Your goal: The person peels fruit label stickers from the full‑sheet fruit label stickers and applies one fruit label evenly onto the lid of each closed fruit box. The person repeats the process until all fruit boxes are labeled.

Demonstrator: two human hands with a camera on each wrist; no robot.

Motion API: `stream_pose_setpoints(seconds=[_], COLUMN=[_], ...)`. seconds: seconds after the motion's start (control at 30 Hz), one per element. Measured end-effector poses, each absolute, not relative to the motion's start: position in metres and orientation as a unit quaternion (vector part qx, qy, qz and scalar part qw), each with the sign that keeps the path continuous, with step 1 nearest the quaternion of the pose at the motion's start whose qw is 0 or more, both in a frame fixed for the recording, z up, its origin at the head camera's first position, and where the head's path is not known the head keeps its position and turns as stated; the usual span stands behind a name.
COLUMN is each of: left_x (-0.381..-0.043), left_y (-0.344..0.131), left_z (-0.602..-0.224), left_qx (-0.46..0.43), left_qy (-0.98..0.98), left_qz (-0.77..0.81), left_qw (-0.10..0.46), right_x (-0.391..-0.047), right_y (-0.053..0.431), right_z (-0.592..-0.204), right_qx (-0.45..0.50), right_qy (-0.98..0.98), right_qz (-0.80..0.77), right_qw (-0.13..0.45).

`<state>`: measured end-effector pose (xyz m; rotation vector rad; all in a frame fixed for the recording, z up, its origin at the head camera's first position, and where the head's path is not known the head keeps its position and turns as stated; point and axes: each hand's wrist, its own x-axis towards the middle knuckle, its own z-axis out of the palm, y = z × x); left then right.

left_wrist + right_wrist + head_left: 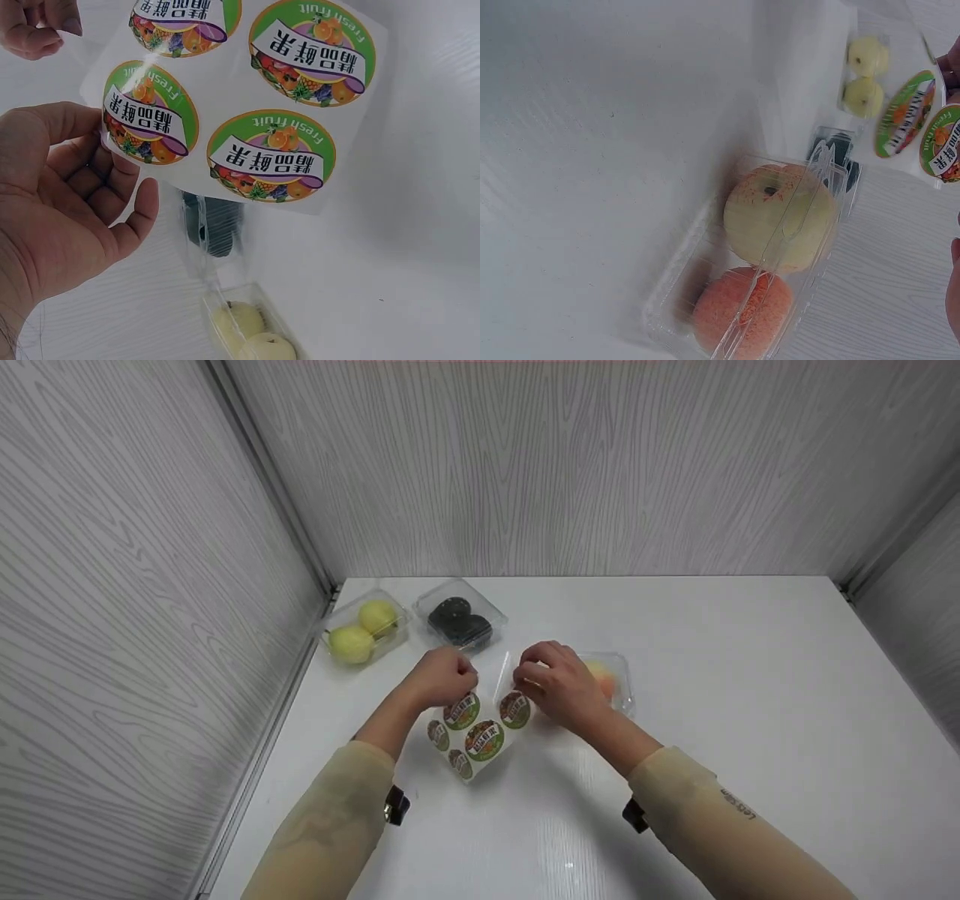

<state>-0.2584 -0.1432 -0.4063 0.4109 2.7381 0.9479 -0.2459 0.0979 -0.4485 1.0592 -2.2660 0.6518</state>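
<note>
Pinching the sheet (225, 90) left of the pink-fruit box (624, 690), the left hand (444, 679) held it tilted; the right hand (561, 686), half hidden, seemed to pinch its edge. An uneven pull risked tearing a sticker (311, 52).

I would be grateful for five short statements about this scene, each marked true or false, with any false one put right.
1. The left hand holds the sticker sheet. True.
2. The clear box nearest the right hand contains two dark items. False: that box, near the right hand, contains a pale yellow fruit and a pinkish fruit.
3. In the head view, the box of yellow fruits is left of the box of dark items. True.
4. The stickers are square and blank. False: the stickers are rounded and printed.
5. The words "Fresh fruit" appear on the stickers. True.
</note>
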Motion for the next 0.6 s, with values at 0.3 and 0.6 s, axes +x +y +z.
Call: stream_pose_setpoints(seconds=[0.3, 0.6], left_x=[-0.260, -0.262], left_y=[-0.150, -0.163], left_z=[-0.415, -0.424], left_qx=[0.122, 0.092], left_qy=[0.931, 0.934], left_qz=[0.324, 0.322], left_qw=[0.118, 0.125], right_x=[-0.244, -0.243], right_y=[0.101, 0.104], right_z=[-0.451, -0.451], right_qx=[0.389, 0.379], right_qy=[-0.838, -0.839], right_qz=[0.261, 0.259], right_qw=[0.281, 0.291])
